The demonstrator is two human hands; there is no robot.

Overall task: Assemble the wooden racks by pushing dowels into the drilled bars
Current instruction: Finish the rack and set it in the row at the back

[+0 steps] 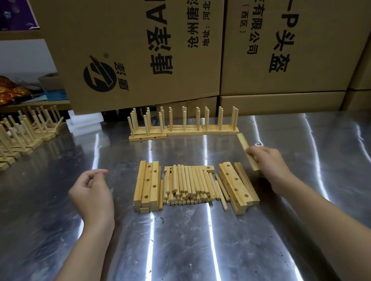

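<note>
Rightward, right hand [266, 161] grips wooden bar [247, 150]; left hand [91, 192] loose.

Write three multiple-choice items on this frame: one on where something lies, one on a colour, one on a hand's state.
1. Where does the loose dowel pile lie?
A. Between the two stacks of drilled bars
B. On the floor
C. On top of a cardboard box

2. What colour is the table?
A. Green
B. Shiny silver
C. White

3. What is the right hand doing?
A. Lying flat and empty
B. Pushing a dowel into a rack
C. Gripping a wooden bar

Answers:
1 A: a stack of bars flanks the pile on each side.
2 B: the bare metal reflects bright streaks of light.
3 C: its fingers curl round the bar, right of the stacks.
</note>
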